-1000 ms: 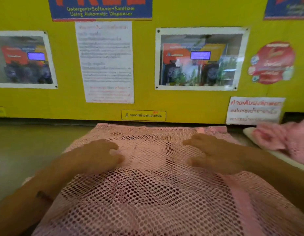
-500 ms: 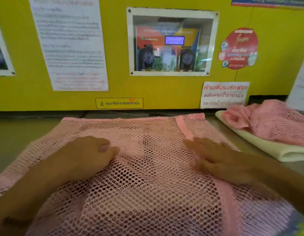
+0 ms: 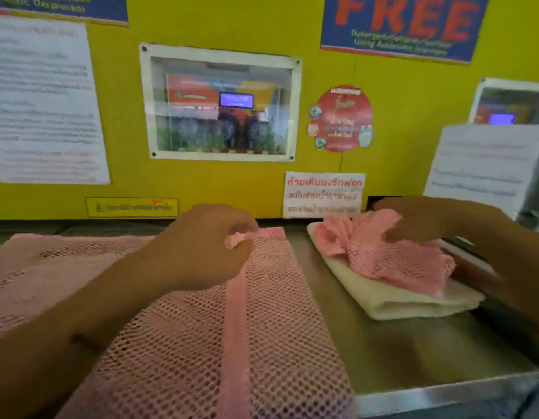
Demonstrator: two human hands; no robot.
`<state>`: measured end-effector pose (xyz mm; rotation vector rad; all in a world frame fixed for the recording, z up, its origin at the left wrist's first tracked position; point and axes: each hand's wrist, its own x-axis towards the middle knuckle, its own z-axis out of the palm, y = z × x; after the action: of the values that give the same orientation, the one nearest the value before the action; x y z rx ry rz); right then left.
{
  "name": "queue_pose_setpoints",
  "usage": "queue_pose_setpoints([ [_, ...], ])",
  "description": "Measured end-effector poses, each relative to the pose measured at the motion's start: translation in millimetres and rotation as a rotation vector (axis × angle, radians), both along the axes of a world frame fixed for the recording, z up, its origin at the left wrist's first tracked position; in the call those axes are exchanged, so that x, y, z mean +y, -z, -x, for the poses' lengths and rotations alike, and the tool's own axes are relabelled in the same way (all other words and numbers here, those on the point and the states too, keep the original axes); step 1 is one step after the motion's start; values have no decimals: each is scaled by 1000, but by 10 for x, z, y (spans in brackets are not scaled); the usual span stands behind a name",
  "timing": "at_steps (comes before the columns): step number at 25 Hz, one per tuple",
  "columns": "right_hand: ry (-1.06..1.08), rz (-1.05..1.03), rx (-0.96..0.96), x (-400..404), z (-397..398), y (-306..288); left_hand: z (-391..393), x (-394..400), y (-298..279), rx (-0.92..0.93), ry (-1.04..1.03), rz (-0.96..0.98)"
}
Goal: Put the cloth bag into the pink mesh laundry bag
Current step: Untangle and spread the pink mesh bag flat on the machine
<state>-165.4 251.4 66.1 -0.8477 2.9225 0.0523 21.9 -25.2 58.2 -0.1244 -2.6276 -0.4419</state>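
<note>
A large pink mesh laundry bag lies flat on the metal counter, filling the left half of the head view. My left hand pinches the pink band at its far right corner. To the right lies a folded cream cloth bag with a second, bunched pink mesh piece on top of it. My right hand rests on that bunched mesh with fingers spread; whether it grips the mesh is unclear.
A yellow wall with posters, a framed window and warning stickers rises right behind the counter. The counter's front metal edge runs at the lower right. A white notice board stands at the far right.
My right hand left the flat mesh bag and reached right onto the bunched mesh pile. My left hand slid to the bag's far right corner and pinched the band. The view panned right.
</note>
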Motion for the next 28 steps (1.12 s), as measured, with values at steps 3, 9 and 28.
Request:
queue_pose_setpoints([
  [3,33,-30,-76,293,133,45,538,590,-4,25,33,93],
  [9,-85,44,30,414,183,83,1387,1260,224,-245,1,-96],
  [28,-262,1162,38,-731,120,-623,503,-124,-1210,661,-119,-806],
])
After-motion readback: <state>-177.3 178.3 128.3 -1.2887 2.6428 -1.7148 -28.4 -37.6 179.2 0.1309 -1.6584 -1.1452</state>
